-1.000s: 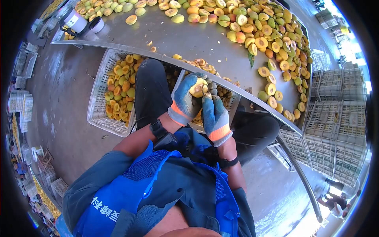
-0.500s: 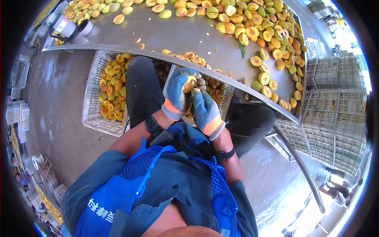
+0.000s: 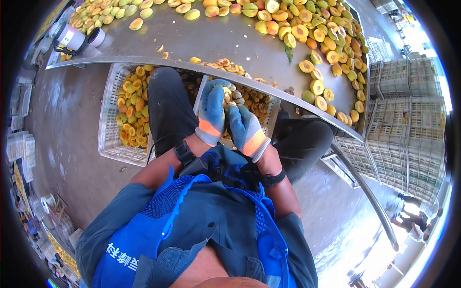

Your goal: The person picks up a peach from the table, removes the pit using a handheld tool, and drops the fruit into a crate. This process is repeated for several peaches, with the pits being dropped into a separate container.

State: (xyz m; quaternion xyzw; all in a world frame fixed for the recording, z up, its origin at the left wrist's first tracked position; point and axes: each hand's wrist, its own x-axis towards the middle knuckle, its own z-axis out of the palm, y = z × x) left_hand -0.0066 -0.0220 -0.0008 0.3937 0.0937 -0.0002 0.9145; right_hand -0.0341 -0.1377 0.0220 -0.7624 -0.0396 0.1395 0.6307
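One peach half (image 3: 226, 94) | left hand (image 3: 211, 109) clamped around it | right hand (image 3: 245, 128) gripping it too

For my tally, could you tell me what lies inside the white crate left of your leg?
Yellow fruit halves fill the white crate; the table covers its far end.

The left hand (image 3: 211, 113) and the right hand (image 3: 245, 130) are covered by blue-and-grey gloves banded in orange at the cuff. The fruit half (image 3: 225, 94) between them is seen as yellow-orange. The table (image 3: 216, 43) is shown in bare grey metal, and the fruit pile (image 3: 307, 29) along its far and right edges is coloured yellow, orange and green, with red blushes. The crate (image 3: 108, 146) is white, in a lattice pattern. The vest (image 3: 139, 240) is bright blue, marked with white characters; the trousers (image 3: 168, 105) are black.
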